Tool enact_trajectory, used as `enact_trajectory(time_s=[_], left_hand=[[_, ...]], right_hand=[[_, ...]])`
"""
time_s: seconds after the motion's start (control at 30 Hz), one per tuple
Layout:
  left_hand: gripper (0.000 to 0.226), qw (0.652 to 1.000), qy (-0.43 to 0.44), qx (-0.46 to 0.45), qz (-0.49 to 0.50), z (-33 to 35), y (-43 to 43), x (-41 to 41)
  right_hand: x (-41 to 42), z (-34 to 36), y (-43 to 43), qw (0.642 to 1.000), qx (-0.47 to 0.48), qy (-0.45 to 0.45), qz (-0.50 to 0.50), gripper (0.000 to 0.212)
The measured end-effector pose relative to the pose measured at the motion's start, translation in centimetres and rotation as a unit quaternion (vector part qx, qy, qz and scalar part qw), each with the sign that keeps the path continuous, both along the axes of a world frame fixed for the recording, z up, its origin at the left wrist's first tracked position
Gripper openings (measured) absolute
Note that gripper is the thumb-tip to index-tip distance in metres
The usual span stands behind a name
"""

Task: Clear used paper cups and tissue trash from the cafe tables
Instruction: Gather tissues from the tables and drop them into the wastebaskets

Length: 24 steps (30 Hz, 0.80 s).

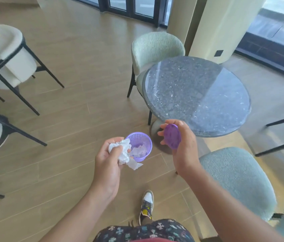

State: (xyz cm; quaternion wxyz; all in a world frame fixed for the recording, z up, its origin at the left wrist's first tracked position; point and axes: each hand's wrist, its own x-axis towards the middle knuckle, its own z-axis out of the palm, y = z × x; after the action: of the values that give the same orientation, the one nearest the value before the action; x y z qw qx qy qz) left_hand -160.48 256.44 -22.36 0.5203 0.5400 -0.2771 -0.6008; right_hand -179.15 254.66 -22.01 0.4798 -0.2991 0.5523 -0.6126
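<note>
My left hand grips a crumpled white tissue right beside the rim of a small purple mesh waste basket that stands on the wooden floor. Some pale trash lies inside the basket. My right hand holds the basket's round purple lid upright, to the right of the basket and in front of the near edge of the round dark stone table. Nothing lies on the tabletop.
A pale green chair stands behind the table and a blue-grey one is at my right. White chairs with black legs stand at the left. A pillar rises behind the table. My shoe is below the basket.
</note>
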Motion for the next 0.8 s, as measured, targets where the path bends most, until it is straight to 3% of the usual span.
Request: enact_trajectory(time_s=[0.47, 0.8], left_hand=[[0.023, 0.999, 0.024, 0.043, -0.014, -3.4, -11.9, -1.0], [0.024, 0.993, 0.010, 0.111, -0.025, -15.8, -18.1, 0.8]], right_hand=[[-1.3, -3.1, -10.1, 0.999, 0.037, -0.024, -0.021, 0.029], [0.7, -15.4, -15.0, 0.995, 0.097, -0.028, -0.026, 0.031]])
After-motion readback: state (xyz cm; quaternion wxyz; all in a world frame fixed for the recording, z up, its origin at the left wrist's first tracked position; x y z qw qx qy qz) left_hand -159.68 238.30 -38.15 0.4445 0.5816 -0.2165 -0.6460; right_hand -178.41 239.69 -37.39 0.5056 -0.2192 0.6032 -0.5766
